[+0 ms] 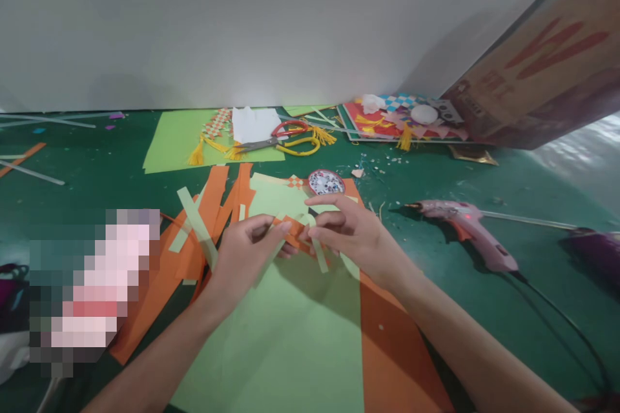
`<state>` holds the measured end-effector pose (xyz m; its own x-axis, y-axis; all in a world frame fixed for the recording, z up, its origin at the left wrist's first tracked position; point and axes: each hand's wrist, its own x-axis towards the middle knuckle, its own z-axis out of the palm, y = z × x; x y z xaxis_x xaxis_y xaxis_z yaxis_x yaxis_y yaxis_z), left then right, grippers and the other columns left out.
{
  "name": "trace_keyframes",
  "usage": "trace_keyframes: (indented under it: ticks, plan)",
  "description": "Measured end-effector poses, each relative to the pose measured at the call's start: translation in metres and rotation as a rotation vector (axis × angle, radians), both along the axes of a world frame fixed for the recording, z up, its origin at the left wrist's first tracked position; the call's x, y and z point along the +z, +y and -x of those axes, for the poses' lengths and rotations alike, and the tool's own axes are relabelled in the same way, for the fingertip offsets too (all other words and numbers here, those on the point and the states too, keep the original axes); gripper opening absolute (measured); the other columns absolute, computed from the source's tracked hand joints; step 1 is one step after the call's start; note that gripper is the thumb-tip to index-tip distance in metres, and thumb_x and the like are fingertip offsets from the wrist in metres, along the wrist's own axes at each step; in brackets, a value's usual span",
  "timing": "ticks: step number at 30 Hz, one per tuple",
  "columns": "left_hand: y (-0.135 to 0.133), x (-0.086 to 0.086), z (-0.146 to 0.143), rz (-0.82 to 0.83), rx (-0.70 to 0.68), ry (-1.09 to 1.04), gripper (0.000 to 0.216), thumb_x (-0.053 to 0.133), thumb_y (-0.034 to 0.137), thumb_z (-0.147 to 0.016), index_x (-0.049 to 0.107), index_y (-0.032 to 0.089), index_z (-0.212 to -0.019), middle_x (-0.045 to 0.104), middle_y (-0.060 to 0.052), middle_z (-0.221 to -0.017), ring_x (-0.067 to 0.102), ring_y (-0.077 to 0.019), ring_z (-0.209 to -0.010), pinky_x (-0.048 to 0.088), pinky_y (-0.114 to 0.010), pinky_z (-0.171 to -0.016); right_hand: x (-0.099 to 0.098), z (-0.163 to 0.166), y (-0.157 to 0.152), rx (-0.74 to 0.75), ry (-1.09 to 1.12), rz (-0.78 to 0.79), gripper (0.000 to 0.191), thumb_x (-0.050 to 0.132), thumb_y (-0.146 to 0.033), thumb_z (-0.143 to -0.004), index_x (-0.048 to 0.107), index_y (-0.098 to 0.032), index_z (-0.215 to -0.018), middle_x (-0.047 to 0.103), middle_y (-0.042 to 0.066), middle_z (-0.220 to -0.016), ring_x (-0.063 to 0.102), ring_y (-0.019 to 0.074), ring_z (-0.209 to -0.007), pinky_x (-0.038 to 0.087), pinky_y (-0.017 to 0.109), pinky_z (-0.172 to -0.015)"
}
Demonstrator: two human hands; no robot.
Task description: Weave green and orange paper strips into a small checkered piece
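My left hand (256,245) pinches the left part of a small orange paper piece (294,230) between thumb and fingers. From the other side, my right hand (346,226) grips a narrow pale green paper strip (320,253), which curls up and crosses the orange piece. Both hands are close together above a large light green sheet (300,335). Just beyond the fingers lies a small orange-and-white checkered woven piece (294,182), beside a round red-rimmed dish (327,182) of small beads or sequins. Some fingertips are hidden behind the paper.
Orange strips (213,206) and green strips (197,222) lie to the left. Scissors (276,141) with red and yellow handles rest at the back. A pink glue gun (467,226) with its cord lies on the right of the green table (411,335). A cardboard box (542,64) stands back right.
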<state>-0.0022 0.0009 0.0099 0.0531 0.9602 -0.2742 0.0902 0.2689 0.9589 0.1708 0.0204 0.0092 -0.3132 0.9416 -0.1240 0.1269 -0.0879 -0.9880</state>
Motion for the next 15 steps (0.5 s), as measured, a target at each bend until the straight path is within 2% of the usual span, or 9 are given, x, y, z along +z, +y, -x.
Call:
trace_keyframes:
  ticks: [5,15]
  plan:
    - [0.0002,-0.0037,0.0005,0.006,-0.008,0.018,0.018,0.068,0.031,-0.075,0.062,0.018,-0.063,0.068,0.002,-0.058,0.068,-0.0135,-0.061,0.052,-0.020,-0.060,0.0000,0.0008,0.0008,-0.064,0.006,-0.035,0.033,0.065,-0.030,-0.073,0.053,-0.021,-0.102,0.068,-0.001,-0.071,0.066,0.0151,-0.065,0.051,0.027,-0.061]
    - [0.0015,0.0010,-0.0011,0.047,-0.010,0.018,0.019,0.071,0.031,-0.072,0.061,0.017,-0.063,0.064,0.002,-0.054,0.069,-0.0154,-0.060,0.052,-0.023,-0.059,-0.0040,0.0008,-0.0008,-0.125,-0.014,-0.202,0.032,0.062,-0.023,-0.076,0.056,-0.021,-0.107,0.071,0.002,-0.076,0.068,0.0172,-0.076,0.053,0.032,-0.071]
